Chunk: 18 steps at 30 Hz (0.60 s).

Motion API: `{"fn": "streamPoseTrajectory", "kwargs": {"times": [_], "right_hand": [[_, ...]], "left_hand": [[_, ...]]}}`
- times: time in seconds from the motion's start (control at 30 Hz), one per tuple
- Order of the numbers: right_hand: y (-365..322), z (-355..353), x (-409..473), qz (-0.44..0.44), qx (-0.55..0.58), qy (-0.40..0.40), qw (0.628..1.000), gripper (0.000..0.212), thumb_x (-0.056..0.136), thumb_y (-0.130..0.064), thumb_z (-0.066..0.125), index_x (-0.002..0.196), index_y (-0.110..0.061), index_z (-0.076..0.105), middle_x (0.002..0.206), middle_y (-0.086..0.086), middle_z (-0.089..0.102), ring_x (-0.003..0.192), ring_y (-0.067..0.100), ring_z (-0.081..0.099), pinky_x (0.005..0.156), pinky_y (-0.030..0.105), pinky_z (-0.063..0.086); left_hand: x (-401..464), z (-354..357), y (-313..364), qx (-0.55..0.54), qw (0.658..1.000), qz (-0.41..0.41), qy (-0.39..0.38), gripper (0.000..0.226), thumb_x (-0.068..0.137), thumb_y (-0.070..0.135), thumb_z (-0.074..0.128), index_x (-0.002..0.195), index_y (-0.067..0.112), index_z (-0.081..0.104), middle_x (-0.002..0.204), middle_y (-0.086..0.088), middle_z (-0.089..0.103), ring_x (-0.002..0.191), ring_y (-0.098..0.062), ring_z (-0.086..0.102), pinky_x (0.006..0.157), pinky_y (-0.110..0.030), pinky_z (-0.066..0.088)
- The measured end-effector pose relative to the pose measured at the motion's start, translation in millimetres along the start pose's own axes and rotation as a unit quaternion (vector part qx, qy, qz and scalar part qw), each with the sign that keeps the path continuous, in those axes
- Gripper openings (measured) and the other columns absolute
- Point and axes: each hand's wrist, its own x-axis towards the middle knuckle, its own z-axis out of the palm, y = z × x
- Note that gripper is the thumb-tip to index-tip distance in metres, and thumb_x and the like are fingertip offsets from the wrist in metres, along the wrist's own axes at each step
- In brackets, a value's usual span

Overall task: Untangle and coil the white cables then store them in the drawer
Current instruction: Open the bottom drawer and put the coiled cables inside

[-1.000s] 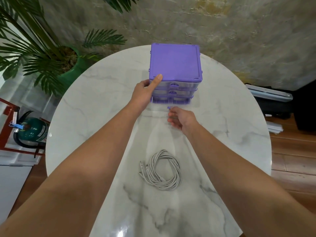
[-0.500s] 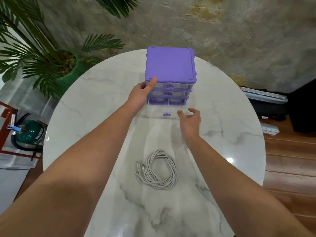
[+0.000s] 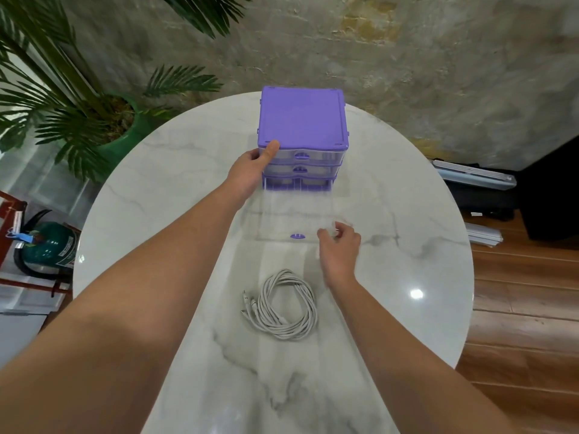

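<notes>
Head view: clear drawer (image 3: 291,219), seemingly empty.

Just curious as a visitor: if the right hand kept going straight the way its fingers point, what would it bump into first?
Likely the clear drawer; the right hand already seems to touch its front corner. Depth is unclear.
</notes>
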Motion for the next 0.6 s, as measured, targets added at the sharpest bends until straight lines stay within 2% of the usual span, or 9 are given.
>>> {"fn": "streamPoseTrajectory", "kwargs": {"times": [0.13, 0.2, 0.27, 0.33, 0.43, 0.5, 0.53, 0.6], "right_hand": [[2, -5, -1, 0.02, 0.042, -0.004, 0.999, 0.055, 0.088, -0.035, 0.065, 0.134, -0.013, 0.045, 0.118, 0.001, 0.045, 0.114, 0.02, 0.05, 0.099, 0.03, 0.041], [6, -8, -5, 0.044, 0.066, -0.004, 0.997, 0.056, 0.087, -0.04, 0.065, 0.133, -0.015, 0.044, 0.119, 0.004, 0.05, 0.111, 0.02, 0.053, 0.099, 0.033, 0.043], [16, -9, -10, 0.051, 0.066, -0.005, 0.996, 0.048, 0.086, -0.041, 0.065, 0.124, -0.018, 0.046, 0.115, 0.008, 0.056, 0.106, 0.022, 0.057, 0.096, 0.036, 0.047], [24, -10, -16, 0.035, 0.042, -0.015, 0.998, 0.035, 0.084, -0.037, 0.065, 0.112, -0.018, 0.053, 0.108, 0.009, 0.061, 0.1, 0.024, 0.061, 0.089, 0.034, 0.049], [31, -14, -26, 0.003, -0.02, -0.088, 0.996, 0.026, 0.085, -0.031, 0.064, 0.106, -0.016, 0.065, 0.1, 0.001, 0.064, 0.096, 0.018, 0.063, 0.077, 0.022, 0.044], [32, -17, -33, -0.022, -0.084, -0.15, 0.985, 0.027, 0.086, -0.03, 0.063, 0.108, -0.017, 0.068, 0.104, -0.003, 0.064, 0.095, 0.012, 0.061, 0.073, 0.016, 0.04], [34, -18, -36, -0.033, -0.114, -0.172, 0.978, 0.03, 0.085, -0.032, 0.063, 0.11, -0.017, 0.069, 0.107, -0.003, 0.063, 0.096, 0.011, 0.061, 0.074, 0.015, 0.04], [36, -20, -42, -0.049, -0.158, -0.194, 0.967, 0.033, 0.084, -0.033, 0.062, 0.113, -0.018, 0.069, 0.112, -0.003, 0.061, 0.099, 0.011, 0.06, 0.08, 0.02, 0.042]], "left_hand": [[-7, -1, 0, 0.032, 0.999, -0.012, 0.009, 0.082, 0.083, 0.075, 0.043, 0.142, 0.018, 0.043, 0.142, 0.003, 0.049, 0.127, -0.016, 0.049, 0.106, -0.037, 0.039], [-17, 3, -6, 0.041, 0.998, -0.008, 0.042, 0.085, 0.085, 0.074, 0.041, 0.147, 0.016, 0.036, 0.149, 0.002, 0.041, 0.135, -0.016, 0.041, 0.106, -0.032, 0.034], [-32, 7, -18, 0.013, 0.996, 0.019, 0.09, 0.062, 0.093, 0.061, 0.043, 0.135, 0.015, 0.046, 0.139, 0.005, 0.048, 0.125, -0.01, 0.046, 0.095, -0.021, 0.034], [-47, 10, -37, -0.01, 0.99, 0.036, 0.138, 0.051, 0.096, 0.048, 0.048, 0.131, 0.011, 0.054, 0.132, 0.003, 0.057, 0.112, -0.009, 0.054, 0.082, -0.012, 0.037], [-73, 11, -65, -0.013, 0.983, 0.037, 0.178, 0.033, 0.096, 0.034, 0.054, 0.119, 0.012, 0.063, 0.119, -0.003, 0.065, 0.091, -0.009, 0.058, 0.081, -0.021, 0.048], [-97, 13, -79, -0.009, 0.98, 0.04, 0.197, 0.019, 0.096, 0.027, 0.055, 0.109, 0.017, 0.065, 0.111, 0.0, 0.065, 0.084, -0.004, 0.057, 0.076, -0.011, 0.045], [-108, 14, -84, 0.001, 0.978, 0.04, 0.203, 0.013, 0.096, 0.025, 0.056, 0.104, 0.019, 0.064, 0.108, 0.003, 0.064, 0.083, -0.002, 0.056, 0.071, -0.006, 0.041], [-127, 16, -98, 0.027, 0.981, 0.013, 0.193, 0.011, 0.095, 0.022, 0.056, 0.101, 0.019, 0.065, 0.101, 0.005, 0.063, 0.083, -0.004, 0.055, 0.066, -0.009, 0.038]]}}
